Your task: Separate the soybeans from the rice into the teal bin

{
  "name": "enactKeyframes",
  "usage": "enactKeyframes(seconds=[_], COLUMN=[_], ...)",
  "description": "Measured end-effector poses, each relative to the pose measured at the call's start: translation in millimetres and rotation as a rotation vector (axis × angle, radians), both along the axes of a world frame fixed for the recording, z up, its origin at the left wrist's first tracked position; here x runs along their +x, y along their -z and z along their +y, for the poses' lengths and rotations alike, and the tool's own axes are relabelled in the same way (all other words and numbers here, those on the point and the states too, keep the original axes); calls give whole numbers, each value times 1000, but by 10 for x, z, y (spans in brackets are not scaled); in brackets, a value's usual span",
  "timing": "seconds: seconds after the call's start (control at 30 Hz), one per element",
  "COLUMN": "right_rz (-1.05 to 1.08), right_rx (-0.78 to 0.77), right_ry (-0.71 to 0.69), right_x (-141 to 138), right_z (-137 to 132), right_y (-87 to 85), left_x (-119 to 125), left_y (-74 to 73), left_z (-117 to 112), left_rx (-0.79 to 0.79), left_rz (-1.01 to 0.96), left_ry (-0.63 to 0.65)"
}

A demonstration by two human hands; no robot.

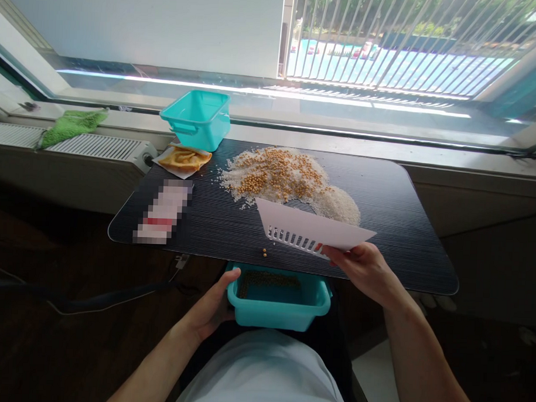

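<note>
My right hand [362, 263] grips the near right end of a white sheet [313, 227] with a row of slots along one edge. The sheet is tilted against the near side of a heap of white, rice-like grains [338, 204] with round yellow peas [275, 166] spread over it. Two loose peas [264, 252] lie near the table's front edge. Below that edge, at my lap, my left hand [218, 305] holds a turquoise plastic bin [275, 315] by its left side, thumb on the rim. Small brownish-green grains [269, 278] lie inside the bin.
The dark table [391, 199] has rounded corners. A second turquoise bin [200, 119] stands at its back left, beside a folded yellow cloth [184, 158] on white paper. A blurred-out flat item [164, 212] lies at the left. A green cloth [72, 125] rests on the radiator [103, 147].
</note>
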State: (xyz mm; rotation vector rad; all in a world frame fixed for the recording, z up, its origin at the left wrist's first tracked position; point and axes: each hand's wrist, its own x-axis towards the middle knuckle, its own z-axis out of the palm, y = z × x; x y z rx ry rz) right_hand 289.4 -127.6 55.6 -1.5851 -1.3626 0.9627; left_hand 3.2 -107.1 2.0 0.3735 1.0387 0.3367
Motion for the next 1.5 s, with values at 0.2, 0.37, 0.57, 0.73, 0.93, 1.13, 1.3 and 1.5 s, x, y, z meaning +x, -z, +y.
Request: enactKeyframes(seconds=[0.2,0.37,0.57,0.73,0.93,1.13,1.3,1.5], right_rz=[97,108,25,-27,41,42,-10,43], right_rx=[-55,-68,-8,52,-14,-17,-23,-11], right_ry=[-80,-34,236,200,166,145,57,95], right_x=[-161,-116,-71,-109,-123,-160,-180,-139], right_z=[-88,-189,17,158,156,260,232,103], right_y=[22,35,119,155,171,165,115,78], left_x=[-37,-54,-56,-84,-100,-96,-108,-115], left_y=[-4,11,23,16,0,-7,-18,5], left_z=[-13,-29,-68,-81,-64,-62,-59,-53], left_rx=[3,19,29,25,20,14,16,15], left_rz=[11,40,63,58,51,45,55,55], left_ry=[-10,-39,-70,-82,-95,-101,-102,-96])
